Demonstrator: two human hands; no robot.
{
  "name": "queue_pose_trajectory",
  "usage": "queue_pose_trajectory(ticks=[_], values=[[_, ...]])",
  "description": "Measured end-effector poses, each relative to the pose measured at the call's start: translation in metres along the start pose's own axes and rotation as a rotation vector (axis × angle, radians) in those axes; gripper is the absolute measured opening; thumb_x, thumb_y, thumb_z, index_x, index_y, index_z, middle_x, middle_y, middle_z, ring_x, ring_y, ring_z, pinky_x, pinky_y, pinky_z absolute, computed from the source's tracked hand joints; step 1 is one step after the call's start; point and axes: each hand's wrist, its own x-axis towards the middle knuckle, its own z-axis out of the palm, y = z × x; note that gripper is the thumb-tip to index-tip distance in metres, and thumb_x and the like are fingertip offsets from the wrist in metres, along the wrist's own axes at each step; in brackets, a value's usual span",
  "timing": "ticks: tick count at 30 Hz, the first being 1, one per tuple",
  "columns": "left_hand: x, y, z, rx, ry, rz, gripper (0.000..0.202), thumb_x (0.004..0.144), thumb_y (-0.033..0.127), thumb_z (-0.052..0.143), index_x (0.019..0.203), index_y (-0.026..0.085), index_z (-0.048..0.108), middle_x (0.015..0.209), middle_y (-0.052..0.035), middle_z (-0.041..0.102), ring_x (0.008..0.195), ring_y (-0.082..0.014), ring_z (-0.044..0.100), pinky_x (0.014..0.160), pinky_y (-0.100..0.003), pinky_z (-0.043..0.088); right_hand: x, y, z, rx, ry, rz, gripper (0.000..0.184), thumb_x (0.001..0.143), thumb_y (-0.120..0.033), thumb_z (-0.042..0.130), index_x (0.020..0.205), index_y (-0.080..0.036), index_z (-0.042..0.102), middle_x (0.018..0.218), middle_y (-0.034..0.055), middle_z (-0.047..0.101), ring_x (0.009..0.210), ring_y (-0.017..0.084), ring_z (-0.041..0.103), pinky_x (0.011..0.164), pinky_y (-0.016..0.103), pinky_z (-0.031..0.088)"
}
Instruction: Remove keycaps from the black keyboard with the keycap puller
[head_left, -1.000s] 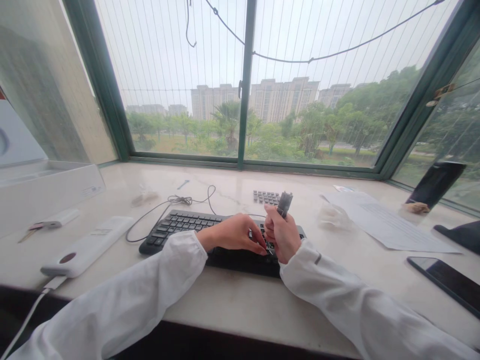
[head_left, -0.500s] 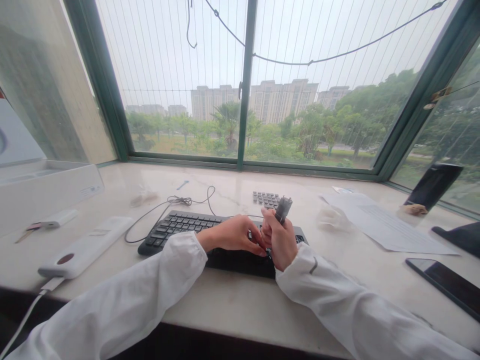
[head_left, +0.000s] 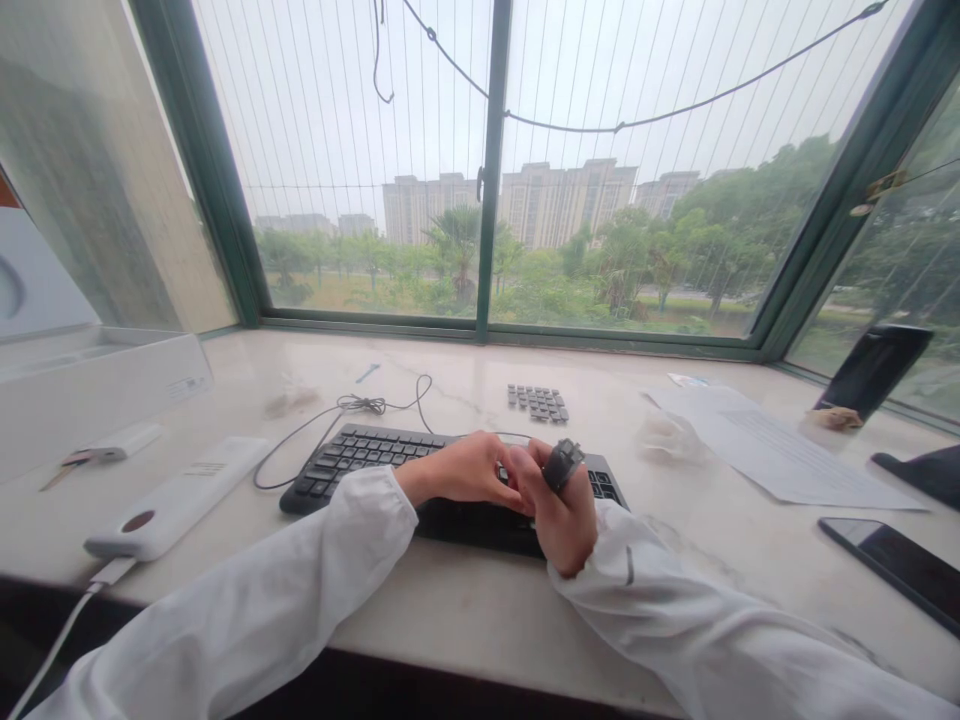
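Note:
A black keyboard [head_left: 352, 455] lies on the pale stone sill, with bare sockets showing near its right end. My right hand [head_left: 559, 505] is closed around a short dark grey tool [head_left: 562, 464] whose notched end sticks up above the fist. The tool's lower end is hidden, so I cannot tell its kind. My left hand [head_left: 465, 473] is over the keyboard, its bent fingers and thumb drawn together against the right hand. What they pinch, if anything, is hidden. Beyond the hands, loose grey keycaps [head_left: 538, 402] stand in rows on the sill.
The keyboard's coiled cable [head_left: 360, 404] lies behind it. To the left are a white power bank [head_left: 176, 495], a smaller white device [head_left: 124, 442] and an open white box [head_left: 97, 370]. To the right are a crumpled plastic bag [head_left: 670, 438], printed paper [head_left: 780, 445] and a phone [head_left: 892, 565].
My right hand has tilted, so the tool's top end has dropped lower and uncovered more of the keycaps. My left hand has stayed almost in place.

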Motion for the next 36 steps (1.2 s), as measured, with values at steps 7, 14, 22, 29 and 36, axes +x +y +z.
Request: queue_pose_trajectory(ticks=[7, 14, 22, 29, 36], values=[[-0.001, 0.007, -0.004, 0.021, -0.039, -0.086, 0.031, 0.070, 0.040, 0.069, 0.069, 0.009, 0.070, 0.056, 0.0028, 0.052, 0.055, -0.0080, 0.043, 0.049, -0.018, 0.031, -0.003, -0.009, -0.005, -0.183, -0.004, -0.234, 0.040, 0.091, -0.026, 0.049, 0.058, -0.020, 0.027, 0.052, -0.0066, 0.022, 0.045, 0.007, 0.025, 0.045, 0.023, 0.024], [0.000, 0.016, -0.014, -0.091, 0.018, -0.203, 0.039, 0.071, 0.049, 0.070, 0.089, 0.014, 0.074, 0.071, -0.0014, 0.067, 0.049, -0.0078, 0.052, 0.050, -0.020, 0.037, 0.038, -0.010, -0.038, -0.387, 0.042, -0.278, 0.038, 0.087, -0.033, 0.055, 0.056, -0.020, 0.036, 0.048, -0.0065, 0.033, 0.045, 0.008, 0.026, 0.047, 0.022, 0.026], [0.004, 0.001, -0.024, -0.213, 0.258, -0.289, 0.040, 0.073, 0.049, 0.069, 0.093, 0.015, 0.073, 0.075, -0.0041, 0.067, 0.050, -0.0065, 0.046, 0.046, -0.020, 0.032, 0.066, 0.032, -0.068, -0.631, -0.495, -0.289, 0.017, 0.081, -0.029, 0.058, 0.095, -0.023, 0.068, 0.056, -0.0051, 0.053, 0.047, 0.009, 0.041, 0.054, 0.021, 0.030], [0.003, -0.005, -0.024, -0.230, 0.241, -0.318, 0.050, 0.069, 0.056, 0.070, 0.095, 0.014, 0.073, 0.066, -0.0023, 0.063, 0.047, -0.0057, 0.036, 0.043, -0.021, 0.023, 0.065, 0.043, -0.066, -0.743, -0.546, -0.287, 0.035, 0.075, -0.015, 0.058, 0.107, -0.026, 0.066, 0.058, -0.0053, 0.058, 0.051, 0.011, 0.050, 0.056, 0.021, 0.030], [0.003, -0.002, -0.024, -0.205, 0.266, -0.333, 0.053, 0.068, 0.058, 0.070, 0.099, 0.015, 0.072, 0.070, -0.0025, 0.064, 0.048, -0.0059, 0.037, 0.044, -0.020, 0.024, 0.066, 0.042, -0.066, -0.739, -0.532, -0.261, 0.031, 0.077, -0.017, 0.058, 0.106, -0.026, 0.068, 0.061, -0.0041, 0.062, 0.054, 0.011, 0.054, 0.057, 0.021, 0.032]])
